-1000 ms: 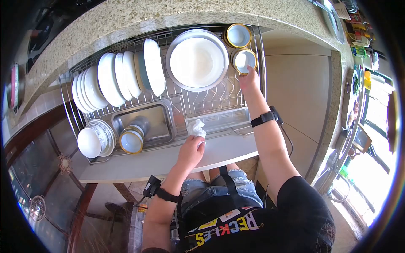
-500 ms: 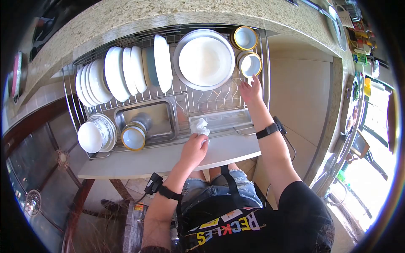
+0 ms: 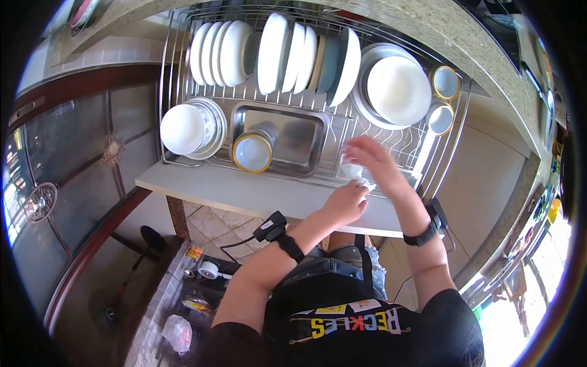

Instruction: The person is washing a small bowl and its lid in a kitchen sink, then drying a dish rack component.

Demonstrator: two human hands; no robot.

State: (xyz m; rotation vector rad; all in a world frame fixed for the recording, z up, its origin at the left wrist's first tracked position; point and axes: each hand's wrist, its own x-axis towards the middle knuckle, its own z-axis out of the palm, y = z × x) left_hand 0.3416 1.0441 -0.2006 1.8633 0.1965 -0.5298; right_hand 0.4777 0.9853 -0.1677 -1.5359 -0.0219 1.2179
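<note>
My left hand [image 3: 345, 203] is closed on a crumpled white cloth or tissue [image 3: 359, 177] at the front edge of the wire rack. Just above and right of it, my right hand [image 3: 374, 160] hovers over the rack, its fingers blurred and apart, with nothing seen in them. A clear plastic tray [image 3: 413, 180] lies partly behind my right wrist. Behind my right hand stands a large white bowl [image 3: 398, 90] on wider dishes, and two yellow-rimmed cups [image 3: 446, 82] sit at the rack's right end.
Upright plates and bowls [image 3: 275, 54] line the back of the pull-out rack [image 3: 460, 147]. At its front left are stacked white bowls [image 3: 182, 129] and a metal tray [image 3: 293, 137] with yellow-rimmed cups [image 3: 252, 153]. A stone counter edge [image 3: 452, 43] runs behind, above the rack.
The view has turned, so the rack appears farther right. My right hand has moved away from the yellow-rimmed cups toward my left hand, which still holds the white piece.
</note>
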